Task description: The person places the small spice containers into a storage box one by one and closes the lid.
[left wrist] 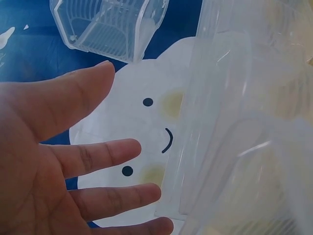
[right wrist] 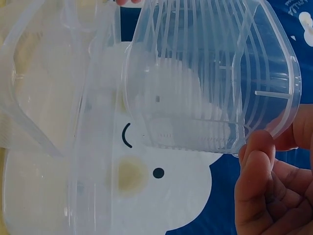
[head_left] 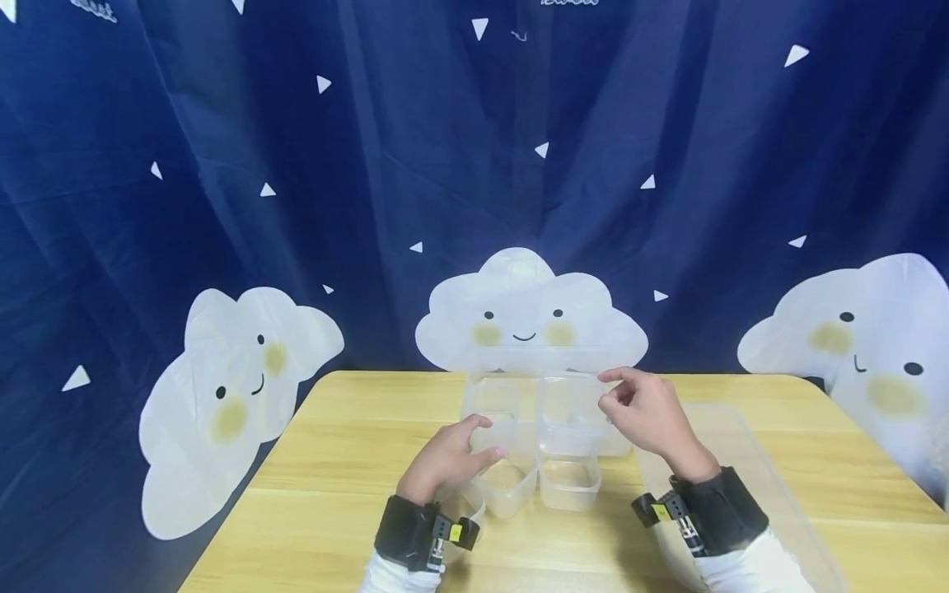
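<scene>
I'd call this a homelike corner, though I can't tell which room: a dark blue cloth (head_left: 445, 148) printed with smiling clouds (head_left: 526, 288) and white triangles (head_left: 480, 29) fills the background — nursery-style. Before it I see a light wood-grain table (head_left: 311, 478) bearing clear plastic containers (head_left: 569, 496) — household ware.
</scene>
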The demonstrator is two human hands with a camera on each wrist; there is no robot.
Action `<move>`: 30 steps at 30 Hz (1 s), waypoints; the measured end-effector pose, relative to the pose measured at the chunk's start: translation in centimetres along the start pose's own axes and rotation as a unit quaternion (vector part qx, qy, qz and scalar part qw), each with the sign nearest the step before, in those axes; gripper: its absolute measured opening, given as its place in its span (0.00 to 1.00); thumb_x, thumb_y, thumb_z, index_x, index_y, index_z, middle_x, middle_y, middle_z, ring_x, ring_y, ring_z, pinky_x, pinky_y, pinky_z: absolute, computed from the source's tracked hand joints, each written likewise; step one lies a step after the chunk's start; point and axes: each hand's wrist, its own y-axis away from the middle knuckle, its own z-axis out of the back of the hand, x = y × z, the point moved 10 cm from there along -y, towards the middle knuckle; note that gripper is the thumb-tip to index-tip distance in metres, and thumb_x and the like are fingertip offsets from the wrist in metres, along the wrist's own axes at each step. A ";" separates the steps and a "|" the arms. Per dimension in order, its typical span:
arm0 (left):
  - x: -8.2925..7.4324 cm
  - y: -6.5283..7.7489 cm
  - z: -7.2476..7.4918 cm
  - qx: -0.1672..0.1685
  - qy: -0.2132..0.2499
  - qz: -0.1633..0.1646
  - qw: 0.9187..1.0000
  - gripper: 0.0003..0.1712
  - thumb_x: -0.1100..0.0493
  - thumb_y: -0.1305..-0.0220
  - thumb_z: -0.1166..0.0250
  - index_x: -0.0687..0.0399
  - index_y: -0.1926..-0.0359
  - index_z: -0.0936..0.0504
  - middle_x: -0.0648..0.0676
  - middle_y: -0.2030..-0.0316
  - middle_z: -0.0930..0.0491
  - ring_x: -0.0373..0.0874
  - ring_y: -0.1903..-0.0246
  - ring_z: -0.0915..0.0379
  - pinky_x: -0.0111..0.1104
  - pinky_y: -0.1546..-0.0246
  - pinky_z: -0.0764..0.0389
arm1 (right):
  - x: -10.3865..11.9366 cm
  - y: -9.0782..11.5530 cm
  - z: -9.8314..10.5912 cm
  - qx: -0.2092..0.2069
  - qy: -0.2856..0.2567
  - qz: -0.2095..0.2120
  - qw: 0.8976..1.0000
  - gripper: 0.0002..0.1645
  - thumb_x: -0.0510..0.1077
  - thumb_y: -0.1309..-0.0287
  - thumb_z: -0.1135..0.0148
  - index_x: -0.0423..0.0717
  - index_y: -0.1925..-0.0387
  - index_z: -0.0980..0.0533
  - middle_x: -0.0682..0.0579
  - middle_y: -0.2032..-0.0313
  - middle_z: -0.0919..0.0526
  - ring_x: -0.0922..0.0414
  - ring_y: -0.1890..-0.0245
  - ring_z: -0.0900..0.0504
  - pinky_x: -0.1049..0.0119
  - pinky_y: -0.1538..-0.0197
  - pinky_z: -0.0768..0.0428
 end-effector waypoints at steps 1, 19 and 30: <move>0.0 0.0 0.1 -0.001 -0.001 0.001 1.000 0.31 0.45 0.36 0.36 0.56 0.38 0.29 0.62 0.45 0.23 0.51 0.56 0.27 0.51 0.52 0.26 | 0.1 0.0 0.0 0.000 0.000 0.000 1.000 0.17 0.35 0.53 0.42 0.37 0.58 0.18 0.59 0.81 0.20 0.62 0.81 0.23 0.66 0.74 0.27; 0.6 0.5 0.2 -0.011 0.004 -0.003 1.000 0.30 0.45 0.37 0.35 0.55 0.39 0.27 0.63 0.45 0.23 0.60 0.46 0.27 0.56 0.46 0.28 | 0.1 -0.6 -0.9 0.014 -0.010 0.001 1.000 0.16 0.33 0.50 0.41 0.34 0.57 0.19 0.57 0.80 0.19 0.61 0.80 0.24 0.66 0.75 0.27; 0.0 0.1 0.1 -0.011 0.007 -0.020 1.000 0.31 0.45 0.37 0.35 0.57 0.39 0.27 0.64 0.46 0.22 0.59 0.47 0.27 0.55 0.47 0.28 | -0.4 -1.3 -0.6 -0.001 0.002 0.013 1.000 0.16 0.34 0.52 0.41 0.36 0.59 0.18 0.58 0.81 0.19 0.62 0.83 0.24 0.67 0.77 0.28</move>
